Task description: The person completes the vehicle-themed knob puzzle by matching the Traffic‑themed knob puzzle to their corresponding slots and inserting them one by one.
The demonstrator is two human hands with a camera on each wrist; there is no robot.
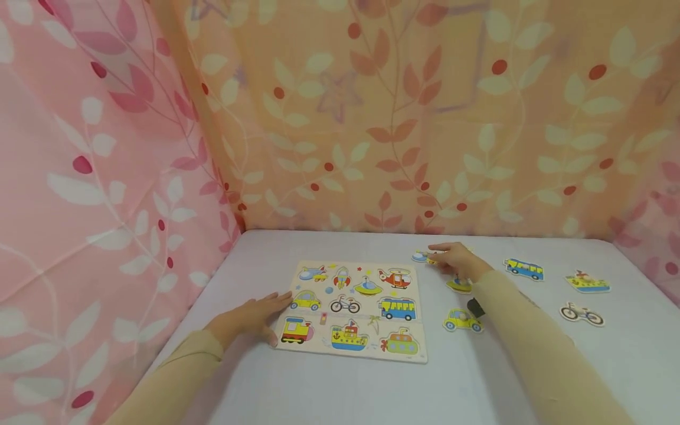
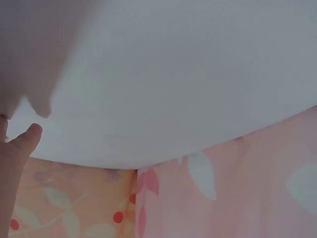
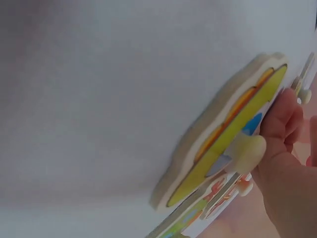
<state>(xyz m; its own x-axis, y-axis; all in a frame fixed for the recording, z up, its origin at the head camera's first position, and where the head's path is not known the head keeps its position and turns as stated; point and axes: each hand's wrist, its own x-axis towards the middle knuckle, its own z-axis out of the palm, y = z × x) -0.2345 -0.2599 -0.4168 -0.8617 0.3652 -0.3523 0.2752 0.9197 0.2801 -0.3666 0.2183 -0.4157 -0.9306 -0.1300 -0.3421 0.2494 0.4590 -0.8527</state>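
Observation:
A wooden puzzle board (image 1: 372, 352) with printed vehicle pictures lies flat on the table. My left hand (image 1: 254, 316) rests at its left edge, fingers spread and thumb by the lower left corner; the left wrist view shows only a fingertip part of that hand. My right hand (image 1: 455, 260) reaches over to an airplane piece (image 1: 419, 256), its fingers at the piece and partly covering it. Under the right wrist lies a flying saucer piece (image 1: 458, 285), whose pale knob (image 3: 249, 151) shows close up in the right wrist view. A yellow car piece (image 1: 463, 320) lies nearer.
To the right lie a blue bus piece (image 1: 524, 269), a ship piece (image 1: 587, 282) and a bicycle piece (image 1: 582, 314). More knobbed pieces show past the saucer in the right wrist view. Patterned curtains (image 1: 372, 118) enclose the white table (image 1: 340, 389) at the back and sides.

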